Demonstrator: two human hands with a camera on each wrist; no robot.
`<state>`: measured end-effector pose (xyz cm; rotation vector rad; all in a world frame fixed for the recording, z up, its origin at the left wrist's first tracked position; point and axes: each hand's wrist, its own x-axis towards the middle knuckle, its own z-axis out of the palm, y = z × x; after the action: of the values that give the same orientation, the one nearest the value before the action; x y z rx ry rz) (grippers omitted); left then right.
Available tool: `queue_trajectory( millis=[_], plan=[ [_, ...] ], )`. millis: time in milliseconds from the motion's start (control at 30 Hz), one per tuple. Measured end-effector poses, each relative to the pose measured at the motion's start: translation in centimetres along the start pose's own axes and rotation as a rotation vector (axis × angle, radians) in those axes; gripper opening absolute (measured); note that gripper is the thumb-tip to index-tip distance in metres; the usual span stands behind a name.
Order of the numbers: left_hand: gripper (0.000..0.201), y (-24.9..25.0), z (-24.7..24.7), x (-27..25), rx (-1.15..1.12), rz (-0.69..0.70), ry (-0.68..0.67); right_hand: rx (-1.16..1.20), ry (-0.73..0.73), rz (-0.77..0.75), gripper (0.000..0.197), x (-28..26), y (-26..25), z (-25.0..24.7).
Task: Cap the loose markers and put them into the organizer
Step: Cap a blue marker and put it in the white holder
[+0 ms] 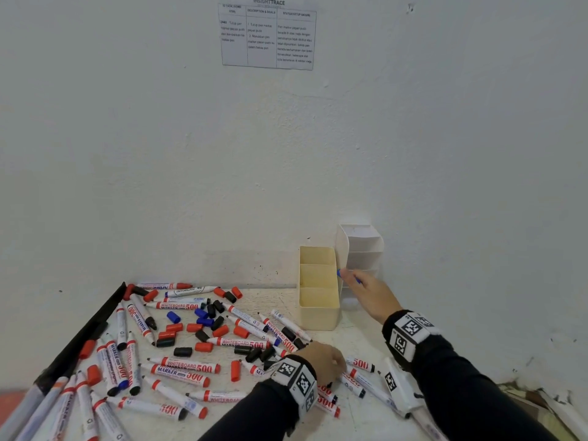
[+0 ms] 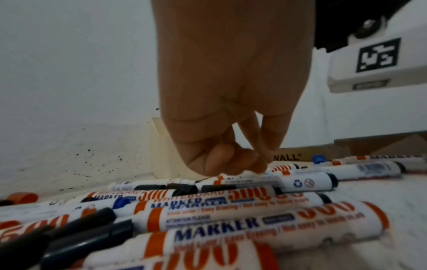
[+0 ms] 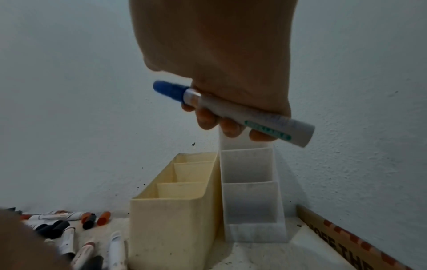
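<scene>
My right hand (image 1: 366, 291) (image 3: 215, 113) grips a blue-capped white marker (image 1: 339, 273) (image 3: 231, 109), held slanted in the air, cap toward the left. It hovers over the white tiered organizer (image 1: 362, 246) (image 3: 251, 201), right beside the cream three-slot organizer (image 1: 318, 316) (image 3: 173, 228). All slots that show hold nothing. My left hand (image 1: 331, 364) (image 2: 233, 164) reaches down into the marker pile, its bunched fingertips pinching an uncapped white marker (image 2: 233, 178) that lies on the table. Several more loose markers (image 1: 187, 370) lie around it.
Loose red, black and blue caps (image 1: 203, 329) are scattered among markers across the white table (image 1: 350, 418). A black bar (image 1: 89, 329) runs along the table's left edge. A white tagged device (image 1: 401, 389) lies right of my left hand. Cardboard (image 3: 346, 243) lines the right wall.
</scene>
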<state>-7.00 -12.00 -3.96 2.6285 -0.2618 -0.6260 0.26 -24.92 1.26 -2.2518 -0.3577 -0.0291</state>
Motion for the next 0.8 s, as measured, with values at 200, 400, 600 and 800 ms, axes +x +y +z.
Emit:
queue_trajectory(
  millis=[200,400,600,800],
  plan=[
    [0.032,0.0,0.5,0.3,0.108,-0.014,0.033,0.264,0.253,0.054,0.050,0.8,-0.7,0.1],
    [0.025,-1.0,0.5,1.1,0.115,-0.017,0.088,0.369,0.451,-0.126,0.024,2.8,-2.5,-1.7],
    [0.025,-1.4,0.6,1.4,0.236,0.006,0.075,0.254,0.597,-0.285,0.006,4.6,-2.9,-4.1],
    [0.028,-2.2,0.5,1.3,0.374,0.085,0.032,0.245,0.675,-0.319,0.015,5.4,-2.8,-3.4]
  ],
)
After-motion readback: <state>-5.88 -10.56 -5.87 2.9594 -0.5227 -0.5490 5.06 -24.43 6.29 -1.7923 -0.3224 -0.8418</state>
